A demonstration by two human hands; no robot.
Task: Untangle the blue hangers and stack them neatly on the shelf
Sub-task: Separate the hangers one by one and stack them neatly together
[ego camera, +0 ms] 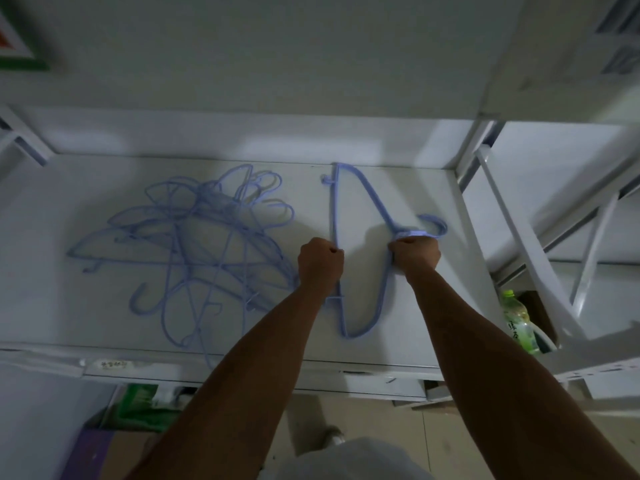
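1. The shelf [86,188] carries the tangled hangers [207,237] on its left half.
2. The separate hanger [335,209] lies on the shelf's right half; judge stacking to be the step in hand.
3. Your left hand [320,263] grips its bar, your right hand [415,256] its neck. Next: release, then work another free.

Tangled hangers [211,206]: pale periwinkle blue, plain, at nine o'clock.
Neat hangers [377,202]: the same pale blue, with one whitish glare patch by the hook, just past centre toward three o'clock.
Shelf [433,306]: plain white, dimmed to grey-blue.
Wall [277,64]: plain grey-white, at twelve o'clock.
Framed sign [24,62]: green border, white band, red-orange inside, at ten o'clock.
Bottle [517,323]: lime-green cap, green and white label with dark characters, at four o'clock.
Package [142,407]: mottled green, at seven o'clock.
Purple sheet [97,448]: purple, at seven o'clock.
Floor [381,427]: tan, at six o'clock.
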